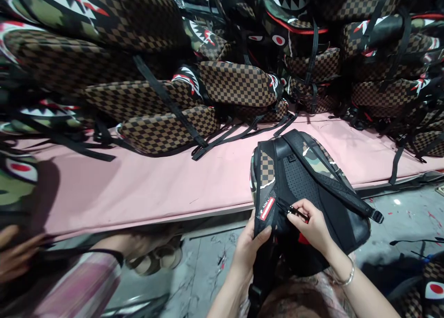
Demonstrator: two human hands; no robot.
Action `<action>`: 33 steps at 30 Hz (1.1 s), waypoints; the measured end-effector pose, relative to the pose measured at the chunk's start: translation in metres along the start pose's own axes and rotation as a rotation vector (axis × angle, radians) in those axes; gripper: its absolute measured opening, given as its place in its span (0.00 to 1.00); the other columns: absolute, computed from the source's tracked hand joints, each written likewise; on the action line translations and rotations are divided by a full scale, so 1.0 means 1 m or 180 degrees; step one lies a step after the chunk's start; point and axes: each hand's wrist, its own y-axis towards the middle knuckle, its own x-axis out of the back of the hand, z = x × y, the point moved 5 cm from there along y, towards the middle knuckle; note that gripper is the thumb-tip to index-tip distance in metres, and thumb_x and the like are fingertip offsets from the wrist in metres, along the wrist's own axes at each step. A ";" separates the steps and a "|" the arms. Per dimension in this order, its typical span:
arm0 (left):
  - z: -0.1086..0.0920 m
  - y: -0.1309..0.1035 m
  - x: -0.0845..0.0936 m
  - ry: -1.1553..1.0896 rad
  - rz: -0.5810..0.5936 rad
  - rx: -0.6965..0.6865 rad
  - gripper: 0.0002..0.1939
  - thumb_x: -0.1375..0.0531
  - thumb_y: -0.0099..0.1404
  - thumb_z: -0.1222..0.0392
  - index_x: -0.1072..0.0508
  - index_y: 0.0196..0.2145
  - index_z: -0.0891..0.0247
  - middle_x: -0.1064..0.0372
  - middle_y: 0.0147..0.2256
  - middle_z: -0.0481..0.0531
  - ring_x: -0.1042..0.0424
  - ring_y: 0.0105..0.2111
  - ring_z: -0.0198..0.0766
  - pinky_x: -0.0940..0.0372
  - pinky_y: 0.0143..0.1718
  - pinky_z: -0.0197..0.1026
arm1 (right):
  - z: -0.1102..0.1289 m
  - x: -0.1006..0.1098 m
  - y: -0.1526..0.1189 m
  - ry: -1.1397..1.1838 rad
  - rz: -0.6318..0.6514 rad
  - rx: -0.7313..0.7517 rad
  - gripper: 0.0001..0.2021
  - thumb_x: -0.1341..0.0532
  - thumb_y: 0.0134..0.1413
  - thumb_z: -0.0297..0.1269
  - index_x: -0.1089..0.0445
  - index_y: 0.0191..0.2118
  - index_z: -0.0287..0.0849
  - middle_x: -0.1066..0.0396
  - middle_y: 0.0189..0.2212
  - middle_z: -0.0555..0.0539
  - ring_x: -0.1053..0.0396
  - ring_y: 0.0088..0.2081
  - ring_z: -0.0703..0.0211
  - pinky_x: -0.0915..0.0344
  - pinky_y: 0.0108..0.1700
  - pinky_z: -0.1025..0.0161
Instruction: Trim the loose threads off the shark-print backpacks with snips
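A black backpack (314, 198) with brown checkered and camouflage panels leans on the pink table's edge, its padded back and straps facing me. My left hand (247, 246) is closed around the lower part of its left shoulder strap (267, 170), thumb on top, just under a red and white label (267, 209). Small black thread snips (294, 210) are pinched in the fingers of my right hand (314, 225). Their tip points left at the strap near the label. I cannot tell whether the blades touch a thread.
Piles of checkered backpacks (239, 82) with shark-mouth prints line the back of the pink table (149, 188), straps trailing forward. At left, another person's hand (17, 251) and plaid-clad limb (79, 285) show near a camouflage bag (15, 179). Scraps litter the grey floor (215, 258).
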 end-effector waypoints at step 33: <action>-0.015 0.008 0.055 0.0532 0.0065 -0.0771 0.29 0.36 0.51 0.59 0.34 0.52 0.59 0.39 0.55 0.53 0.46 0.57 0.53 0.52 0.58 0.50 | 0.029 -0.012 0.099 -0.0072 0.2326 0.0125 0.12 0.33 0.40 0.39 0.32 0.29 0.37 0.34 0.23 0.53 0.40 0.23 0.69 0.44 0.27 0.70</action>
